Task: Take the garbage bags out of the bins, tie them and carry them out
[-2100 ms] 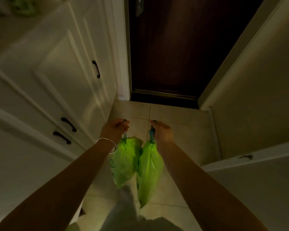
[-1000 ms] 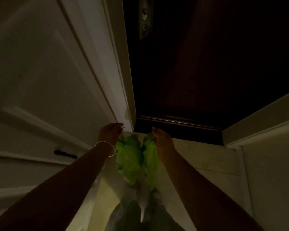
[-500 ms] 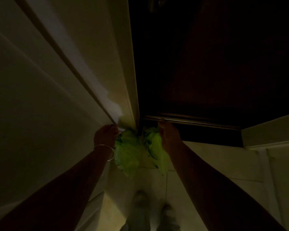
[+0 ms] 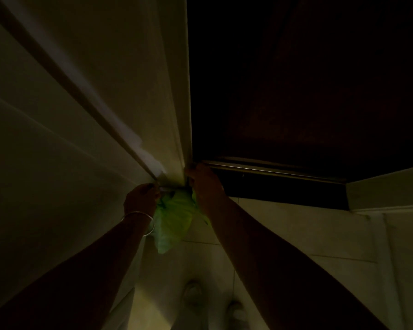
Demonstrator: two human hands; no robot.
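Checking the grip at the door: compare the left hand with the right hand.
The left hand has a thin bracelet at its wrist; the right hand has a bare wrist. The right hand is higher in the picture, by the foot of the dark door; the left hand is lower, by the base of the white frame. Both are closed, fingers curled, with the green garbage bags hanging between them.

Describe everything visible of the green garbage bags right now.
The bright green thin plastic garbage bags hang as one crumpled, limp bundle between the left hand and the right hand, which grip their tops. In the dim light the two bags cannot be told apart. Their tail droops toward the pale tiled floor, near the corner where the white door frame meets the dark door.
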